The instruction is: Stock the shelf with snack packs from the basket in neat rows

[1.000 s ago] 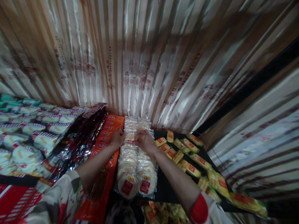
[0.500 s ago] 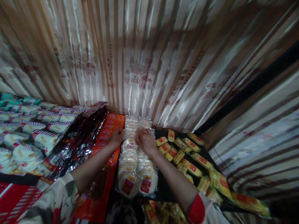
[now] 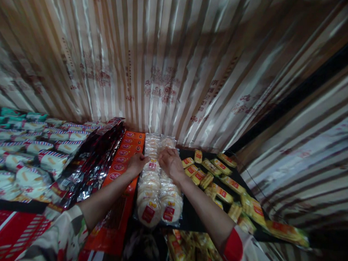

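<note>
Between the orange packs [image 3: 122,159] and yellow packets [image 3: 213,177], our left hand [image 3: 138,162] pinches a cracker packet [image 3: 151,165] in the two overlapped rows [image 3: 159,194], likely squaring them; our right hand [image 3: 171,163] curls atop them, its grip hidden.

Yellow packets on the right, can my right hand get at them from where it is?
Probably yes: the right hand sits on the cracker packs, and the yellow packets lie uncovered right beside it, with nothing between.
</note>
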`<state>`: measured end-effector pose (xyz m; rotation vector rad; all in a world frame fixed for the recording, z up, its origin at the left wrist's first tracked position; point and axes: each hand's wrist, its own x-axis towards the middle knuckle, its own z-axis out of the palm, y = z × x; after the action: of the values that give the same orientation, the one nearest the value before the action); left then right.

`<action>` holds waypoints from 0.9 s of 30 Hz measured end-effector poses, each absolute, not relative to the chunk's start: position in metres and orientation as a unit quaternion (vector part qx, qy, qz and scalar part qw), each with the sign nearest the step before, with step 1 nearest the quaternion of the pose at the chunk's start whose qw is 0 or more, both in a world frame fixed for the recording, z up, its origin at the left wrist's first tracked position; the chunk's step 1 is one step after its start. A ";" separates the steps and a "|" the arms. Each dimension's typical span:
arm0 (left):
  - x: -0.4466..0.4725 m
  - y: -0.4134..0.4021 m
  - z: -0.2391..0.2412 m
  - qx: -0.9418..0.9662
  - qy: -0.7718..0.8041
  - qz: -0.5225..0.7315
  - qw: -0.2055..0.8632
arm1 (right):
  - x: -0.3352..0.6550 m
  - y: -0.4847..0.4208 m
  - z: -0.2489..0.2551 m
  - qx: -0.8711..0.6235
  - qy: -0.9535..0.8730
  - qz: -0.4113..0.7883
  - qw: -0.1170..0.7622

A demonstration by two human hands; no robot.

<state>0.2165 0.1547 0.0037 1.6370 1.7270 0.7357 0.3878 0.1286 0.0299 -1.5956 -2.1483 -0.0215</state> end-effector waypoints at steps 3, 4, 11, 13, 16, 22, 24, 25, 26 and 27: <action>0.216 0.152 0.003 0.621 0.657 0.282 0.321 | 0.391 0.120 0.032 -0.545 -0.806 0.015 0.230; 0.216 0.152 0.002 0.622 0.657 0.283 0.318 | 0.391 0.117 0.032 -0.539 -0.812 0.025 0.223; 0.217 0.150 0.001 0.623 0.668 0.273 0.300 | 0.385 0.116 0.035 -0.525 -0.826 0.074 0.191; 0.218 0.151 0.001 0.624 0.671 0.270 0.297 | 0.383 0.117 0.033 -0.523 -0.824 0.082 0.199; 0.217 0.151 0.000 0.621 0.673 0.271 0.297 | 0.380 0.118 0.028 -0.527 -0.820 0.074 0.210; 0.217 0.150 0.000 0.612 0.666 0.285 0.317 | 0.377 0.113 0.026 -0.548 -0.809 0.036 0.210; 0.216 0.150 0.002 0.610 0.661 0.288 0.328 | 0.376 0.112 0.026 -0.556 -0.801 0.024 0.220; 0.216 0.151 0.002 0.608 0.658 0.290 0.337 | 0.376 0.112 0.026 -0.560 -0.796 0.021 0.226; 0.216 0.151 0.003 0.601 0.656 0.292 0.350 | 0.376 0.112 0.026 -0.566 -0.791 0.017 0.230; 0.216 0.151 0.003 0.592 0.654 0.295 0.366 | 0.376 0.113 0.025 -0.571 -0.787 0.014 0.232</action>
<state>0.2157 0.1509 0.0033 1.5212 1.6821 0.7592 0.3761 0.1126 0.0255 -1.5695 -2.1630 0.0394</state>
